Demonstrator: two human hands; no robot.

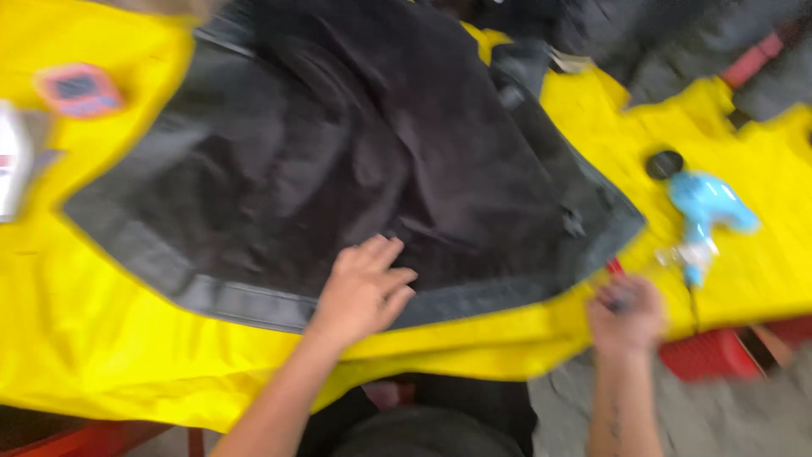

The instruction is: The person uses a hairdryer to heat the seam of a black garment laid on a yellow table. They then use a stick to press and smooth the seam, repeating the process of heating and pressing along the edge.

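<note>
A dark grey-black garment (364,144) lies spread over a yellow sheet (101,330) that covers the table. My left hand (364,288) rests flat on the garment's near hem, fingers apart. My right hand (626,315) is at the table's front edge, just right of the garment's corner, curled around a small dark and red object (616,279) that motion blur leaves unclear. A light blue handheld tool (706,211) lies on the sheet a little beyond my right hand.
A round black cap (665,163) sits next to the blue tool. A red and blue patch (78,89) and a pale object (17,156) lie at the far left. More dark fabric (677,42) is heaped at the back right. Red frame (706,354) shows under the table edge.
</note>
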